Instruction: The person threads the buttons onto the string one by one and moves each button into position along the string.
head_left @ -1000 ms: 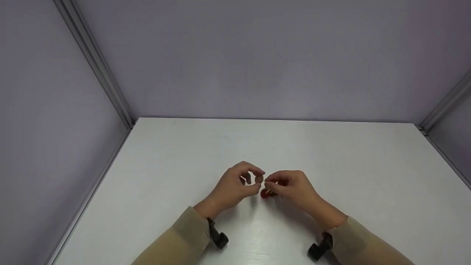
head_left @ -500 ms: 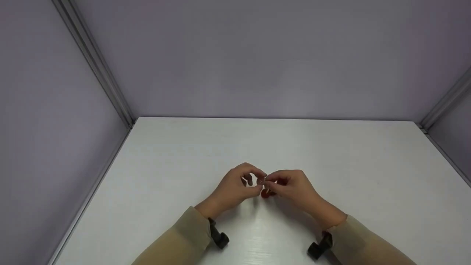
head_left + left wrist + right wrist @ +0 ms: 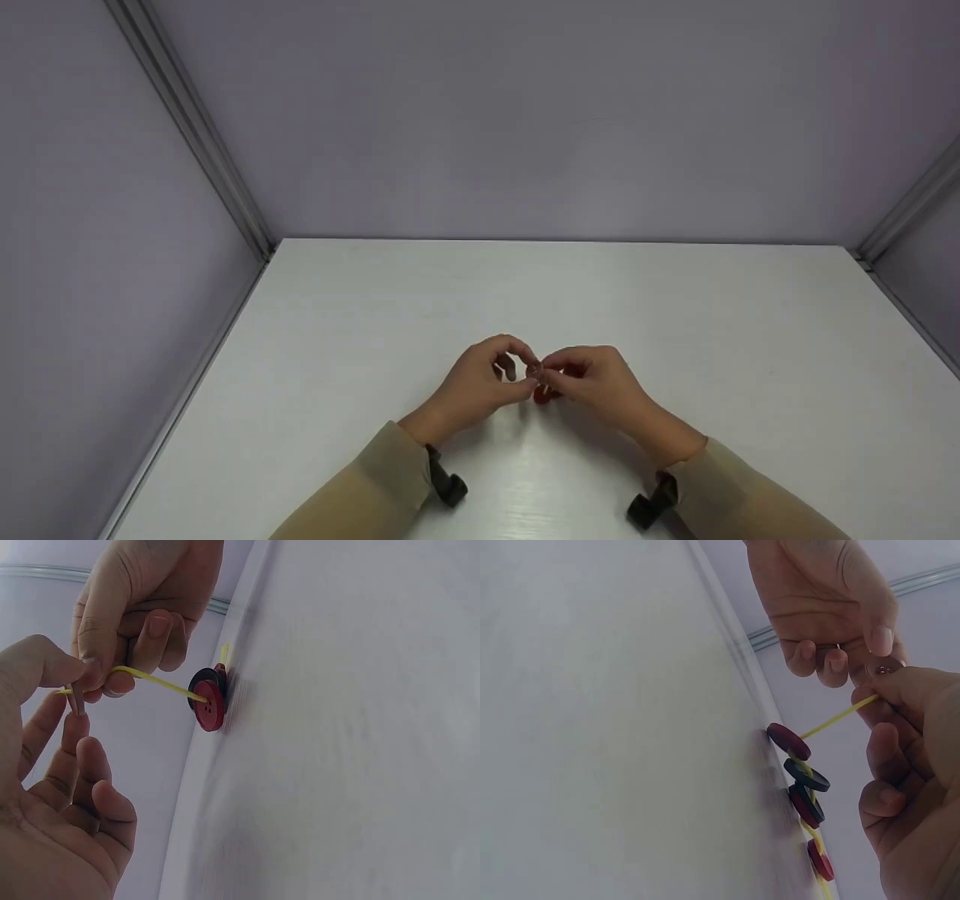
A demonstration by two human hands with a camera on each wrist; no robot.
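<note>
Both hands meet fingertip to fingertip: right hand (image 3: 592, 382) pinches yellow cord (image 3: 838, 717) (buttons threaded), left hand (image 3: 480, 379) pinches a button (image 3: 883, 669).

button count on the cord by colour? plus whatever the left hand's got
Right wrist view:
Red buttons on the yellow cord: 3
Dark buttons on the cord: 1
Pale button pinched by the left hand, at the cord tip held by the right hand: 1
Total: 5 buttons

Right hand (image 3: 139, 611) pinches yellow cord (image 3: 154, 681) threaded through red button (image 3: 211, 706).
</note>
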